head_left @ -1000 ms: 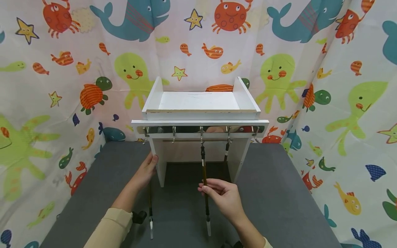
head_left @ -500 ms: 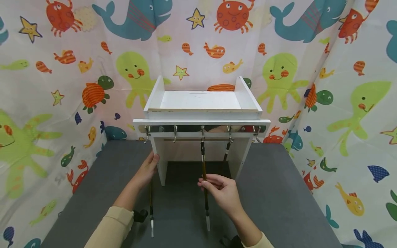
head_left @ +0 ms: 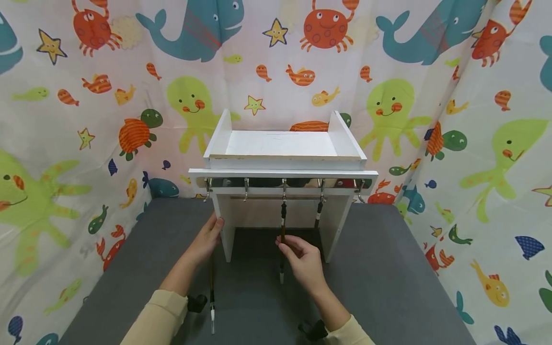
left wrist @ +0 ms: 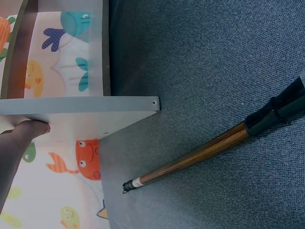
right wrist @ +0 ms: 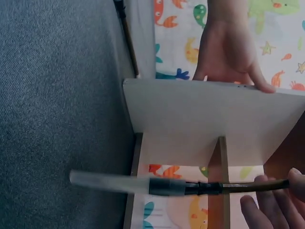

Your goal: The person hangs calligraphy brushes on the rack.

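A white shelf rack (head_left: 282, 173) with a row of metal hooks stands on the grey table. My left hand (head_left: 206, 241) holds its left side panel (left wrist: 95, 121), with the thumb over the front edge. In the middle, my right hand (head_left: 304, 261) pinches the dark shaft of a calligraphy brush (head_left: 283, 223), whose top is at the middle hook (head_left: 284, 189). Its capped tip (right wrist: 109, 182) points toward me and looks blurred in the right wrist view. Whether the loop sits fully on the hook, I cannot tell.
A second capped brush (head_left: 212, 292) lies on the table left of the rack. Another brush (head_left: 318, 214) is at the hook right of the middle. Black wrist straps (head_left: 197, 303) sit by the sleeves. A patterned curtain (head_left: 258, 86) surrounds the table.
The brush in my right hand has swung so its lower end sits higher and farther back, and the right hand has risen slightly. My left hand stays on the side panel.
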Demonstrator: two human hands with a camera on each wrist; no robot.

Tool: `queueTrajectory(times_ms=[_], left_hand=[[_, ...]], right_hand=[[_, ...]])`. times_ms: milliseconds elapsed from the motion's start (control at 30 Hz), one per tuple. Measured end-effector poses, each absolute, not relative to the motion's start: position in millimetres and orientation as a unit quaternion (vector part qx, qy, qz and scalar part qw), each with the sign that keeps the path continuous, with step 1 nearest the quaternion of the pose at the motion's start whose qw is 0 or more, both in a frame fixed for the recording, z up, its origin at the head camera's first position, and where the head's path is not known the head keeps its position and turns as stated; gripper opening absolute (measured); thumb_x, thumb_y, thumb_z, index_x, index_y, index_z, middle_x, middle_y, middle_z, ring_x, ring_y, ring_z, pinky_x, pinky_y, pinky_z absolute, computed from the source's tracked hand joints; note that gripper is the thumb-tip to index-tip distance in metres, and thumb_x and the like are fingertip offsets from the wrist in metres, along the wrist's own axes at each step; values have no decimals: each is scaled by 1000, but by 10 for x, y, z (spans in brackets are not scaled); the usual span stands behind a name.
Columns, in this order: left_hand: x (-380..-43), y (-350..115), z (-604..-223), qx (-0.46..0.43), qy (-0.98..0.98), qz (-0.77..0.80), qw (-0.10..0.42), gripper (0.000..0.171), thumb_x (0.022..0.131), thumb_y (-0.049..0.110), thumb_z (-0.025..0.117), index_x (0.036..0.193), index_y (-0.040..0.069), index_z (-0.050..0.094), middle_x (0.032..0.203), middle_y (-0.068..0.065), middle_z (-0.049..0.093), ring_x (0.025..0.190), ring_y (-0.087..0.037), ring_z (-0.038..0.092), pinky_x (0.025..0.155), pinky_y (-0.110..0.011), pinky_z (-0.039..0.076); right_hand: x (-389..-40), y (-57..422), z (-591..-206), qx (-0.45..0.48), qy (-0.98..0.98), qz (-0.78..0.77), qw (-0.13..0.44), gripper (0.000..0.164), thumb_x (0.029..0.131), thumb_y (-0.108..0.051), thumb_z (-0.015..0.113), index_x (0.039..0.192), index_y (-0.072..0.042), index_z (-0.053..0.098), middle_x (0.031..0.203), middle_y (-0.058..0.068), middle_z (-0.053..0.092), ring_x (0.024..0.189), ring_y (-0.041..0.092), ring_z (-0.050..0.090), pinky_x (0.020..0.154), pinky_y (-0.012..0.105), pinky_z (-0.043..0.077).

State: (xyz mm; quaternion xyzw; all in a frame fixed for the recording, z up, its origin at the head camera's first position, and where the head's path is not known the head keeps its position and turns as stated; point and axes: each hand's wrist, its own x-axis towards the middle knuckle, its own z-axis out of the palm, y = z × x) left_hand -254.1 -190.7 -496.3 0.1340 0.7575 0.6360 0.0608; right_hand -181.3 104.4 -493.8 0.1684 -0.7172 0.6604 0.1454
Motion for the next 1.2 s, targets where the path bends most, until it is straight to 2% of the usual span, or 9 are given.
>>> queueTrajectory(times_ms=[167,267,400,533,667,800,933,1100,1200], left_hand=[[-2539,-1918,-4959,135,760,633,63,60,110,44,28,164,30,3,170,-17,7,152,-48,13,109,-76,23],[-2547,-1919,-4963,142,756,636,62,59,110,43,28,164,32,4,170,-16,7,152,-48,13,109,-76,23],[-2556,-1918,-4952,143,753,639,63,60,110,43,28,164,32,4,170,-16,7,152,-48,13,110,-75,23],[-2560,-1924,-4940,136,753,641,65,61,110,44,29,164,31,3,170,-16,7,152,-48,12,110,-75,22],[-2545,-1919,-4950,131,755,639,64,61,110,44,29,164,31,3,170,-17,6,152,-49,12,109,-75,22],[-2534,-1905,-4965,128,760,633,64,61,110,45,29,163,33,2,170,-15,5,152,-49,12,109,-75,23],[-2529,-1895,-4969,128,766,628,60,61,109,48,29,163,35,2,170,-14,4,152,-48,12,109,-75,24],[-2523,-1904,-4973,128,770,623,54,60,109,49,27,163,37,2,170,-14,5,152,-49,13,108,-75,25],[-2517,-1908,-4982,126,772,621,52,60,109,50,26,163,37,2,170,-14,6,152,-49,14,108,-75,26]], right_hand=[[-1792,1104,-4936,136,-760,609,182,29,93,-17,74,121,-10,74,117,6,75,105,22,73,87,20,56],[-1741,1213,-4891,147,-779,575,202,30,92,-15,75,122,-14,73,119,6,74,106,22,73,87,18,55],[-1651,1406,-4729,178,-776,560,231,26,91,-6,74,117,-8,74,112,11,76,100,23,75,83,18,57],[-1603,1633,-4563,176,-771,563,238,21,92,-6,73,113,-6,75,110,13,76,98,18,75,82,20,58],[-1602,1857,-4488,150,-778,549,265,21,92,-6,74,112,-8,76,109,11,77,95,10,74,80,17,57],[-1618,2019,-4401,106,-781,536,302,19,93,-3,71,112,-2,75,106,15,77,89,8,74,78,14,56],[-1643,2079,-4283,57,-771,548,320,20,96,-6,70,113,5,73,105,20,75,86,6,74,76,12,55],[-1761,2123,-4306,-5,-765,548,338,26,97,-13,70,118,2,72,112,21,74,91,-1,70,81,8,51],[-1870,2175,-4388,-16,-762,562,320,31,97,-15,70,124,-1,69,119,19,71,101,2,68,87,9,50]])
